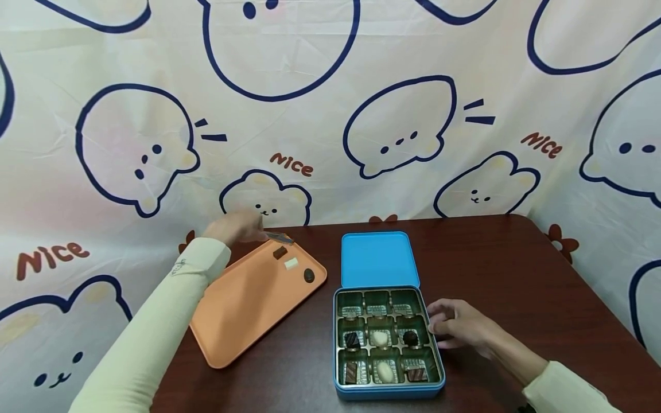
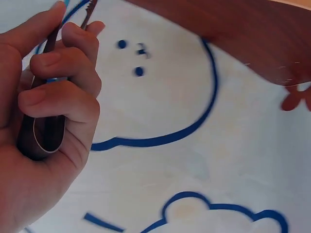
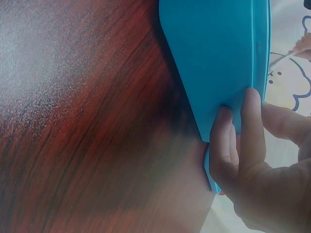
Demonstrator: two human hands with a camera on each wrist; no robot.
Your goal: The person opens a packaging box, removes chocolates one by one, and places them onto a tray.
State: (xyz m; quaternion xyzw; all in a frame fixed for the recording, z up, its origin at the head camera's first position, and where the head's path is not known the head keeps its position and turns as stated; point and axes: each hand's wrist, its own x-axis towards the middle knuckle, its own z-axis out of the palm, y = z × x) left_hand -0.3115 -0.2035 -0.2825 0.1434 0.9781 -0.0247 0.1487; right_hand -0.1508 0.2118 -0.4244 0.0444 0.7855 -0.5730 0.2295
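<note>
My left hand [image 1: 237, 226] is raised over the far end of an orange tray [image 1: 242, 321] and grips metal tongs [image 1: 280, 237]. In the left wrist view, fingers curl round the tongs [image 2: 46, 138], whose serrated tip points up. Near the tongs, a brown square chocolate [image 1: 280, 252], a white one [image 1: 291, 263] and a dark round one [image 1: 308, 275] lie on the tray. My right hand [image 1: 462, 325] rests its extended fingers against the right side of a blue tin [image 1: 389, 394]. Several chocolates sit in the tin's middle and near rows of compartments, including a white oval one [image 1: 385, 372].
Behind the tin lies its blue lid [image 1: 378, 259], opened back flat. Everything stands on a dark brown wooden table [image 1: 490, 264]. A white cloth [image 1: 320, 126] with cartoon bears hangs right along the table's far edge.
</note>
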